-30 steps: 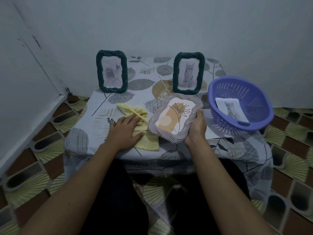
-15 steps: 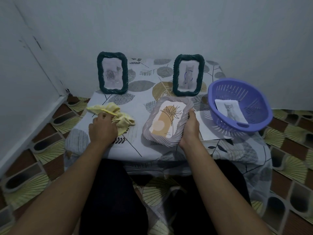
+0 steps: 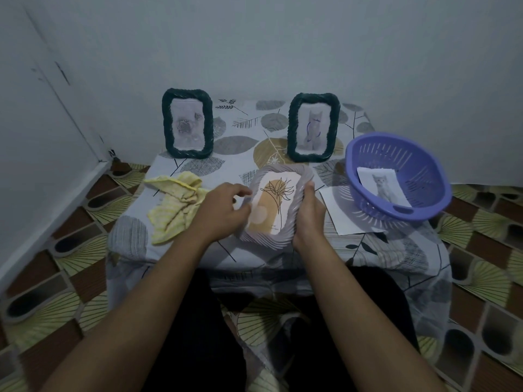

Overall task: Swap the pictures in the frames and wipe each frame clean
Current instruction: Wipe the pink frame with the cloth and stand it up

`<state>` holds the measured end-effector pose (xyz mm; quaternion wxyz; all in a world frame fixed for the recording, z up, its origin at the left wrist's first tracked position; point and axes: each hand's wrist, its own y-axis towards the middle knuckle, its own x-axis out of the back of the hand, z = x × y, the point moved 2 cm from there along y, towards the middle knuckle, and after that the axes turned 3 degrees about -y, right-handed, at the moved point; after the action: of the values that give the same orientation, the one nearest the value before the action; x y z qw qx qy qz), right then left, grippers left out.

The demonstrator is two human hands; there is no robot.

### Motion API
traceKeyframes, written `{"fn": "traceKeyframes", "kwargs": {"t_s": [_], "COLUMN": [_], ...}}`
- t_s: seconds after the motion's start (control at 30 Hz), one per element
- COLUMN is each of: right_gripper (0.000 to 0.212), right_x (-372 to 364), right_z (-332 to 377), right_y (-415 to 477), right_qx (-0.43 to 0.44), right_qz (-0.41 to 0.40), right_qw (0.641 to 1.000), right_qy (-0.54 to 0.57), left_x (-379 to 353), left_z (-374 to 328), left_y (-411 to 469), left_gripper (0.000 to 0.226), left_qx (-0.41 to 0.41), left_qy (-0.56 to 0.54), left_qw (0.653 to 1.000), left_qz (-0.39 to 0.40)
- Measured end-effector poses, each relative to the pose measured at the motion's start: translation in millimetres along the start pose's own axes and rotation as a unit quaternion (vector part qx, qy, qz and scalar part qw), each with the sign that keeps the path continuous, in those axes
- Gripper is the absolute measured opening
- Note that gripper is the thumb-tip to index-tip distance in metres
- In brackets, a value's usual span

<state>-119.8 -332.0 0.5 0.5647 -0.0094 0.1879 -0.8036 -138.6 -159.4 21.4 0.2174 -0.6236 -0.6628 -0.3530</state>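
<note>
Here the step in hand appears to fall between wiping and picture-swapping on one frame. The grey ribbed rectangular frame [image 3: 266,240], which carries a botanical line-drawing print [image 3: 273,203], is held tilted and face up over the near part of the table draped in a leaf-patterned cloth [image 3: 240,140]. The right hand [image 3: 308,215] clamps the frame's right rim, with the thumb on the front face and the fingers hidden behind. The left hand [image 3: 222,212] lies at the left rim, index finger and thumb spread either side of the edge; motion blur prevents telling whether they are closed on it. The crumpled yellow cloth [image 3: 174,206] lies on the table just left of that hand, held by neither. Two dark green rope-twist frames stand upright at the back, the left one [image 3: 167,123] and the right one [image 3: 293,128], each with a picture. The purple slotted plastic basket [image 3: 424,165] at the right holds a loose cat picture [image 3: 383,189]; a white paper sheet [image 3: 339,215] lies beside it, partly hidden by it. The next move probably calls for a firm two-handed hold, so that the frame can be turned face down and its back opened without knocking the standing frames.
</note>
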Motion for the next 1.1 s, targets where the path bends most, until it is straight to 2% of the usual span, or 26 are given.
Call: {"fn": "traceKeyframes", "kwargs": {"t_s": [0.1,0.2,0.33,0.37,0.43,0.57,0.7,0.8,0.9,1.0,1.1], "right_gripper": [0.038,0.033,0.030,0.031,0.034,0.036,0.020,0.007,0.013,0.011,0.022], "right_x": [1.6,0.5,1.2,2.2,3.8,5.3,8.2,14.9,25.3,34.5,33.3], "right_z": [5.5,11.9,18.9,20.0,22.7,30.3,36.7,44.4,47.3,42.3,37.9], "right_y": [-3.9,-9.1,-16.6,-17.9,-20.6,-22.9,-22.1,-17.4,-12.3,-3.9,-0.6], "right_qx": [0.008,0.006,0.006,0.000,-0.018,-0.046,-0.030,0.029,0.085,0.137,0.087], "right_qz": [0.016,0.062,0.126,0.141,0.163,0.182,0.195,0.149,0.072,0.021,0.097], "right_qw": [1.000,0.996,0.990,0.988,0.984,0.980,0.979,0.988,0.992,0.979,0.974], "right_qy": [0.023,0.062,0.062,0.064,0.075,0.070,0.047,-0.016,-0.051,-0.149,-0.184], "left_x": [-4.2,-8.2,-10.4,-11.9,-15.0,-20.3,-20.4,-17.5,-17.2,-17.4,-17.0], "left_z": [-16.3,-28.7,-39.7,-41.2,-40.9,-29.8,-29.2,-27.3,-23.5,-17.4,-16.9], "left_y": [-3.7,-6.6,-12.6,-14.1,-15.3,-13.4,-13.4,-11.3,-9.7,-8.9,-11.0], "left_gripper": [0.025,0.027,0.060,0.061,0.053,0.051,0.045,0.041,0.042,0.041,0.039], "left_qx": [-0.003,-0.033,0.008,0.018,0.028,0.052,0.078,0.098,0.126,0.139,0.141], "left_qy": [-0.038,-0.021,-0.110,-0.142,-0.175,-0.238,-0.354,-0.399,-0.430,-0.471,-0.498], "left_qw": [0.998,0.993,0.982,0.977,0.973,0.964,0.929,0.911,0.894,0.871,0.856], "left_qz": [0.050,0.108,0.155,0.160,0.150,0.103,0.071,0.029,-0.002,-0.006,-0.003]}}
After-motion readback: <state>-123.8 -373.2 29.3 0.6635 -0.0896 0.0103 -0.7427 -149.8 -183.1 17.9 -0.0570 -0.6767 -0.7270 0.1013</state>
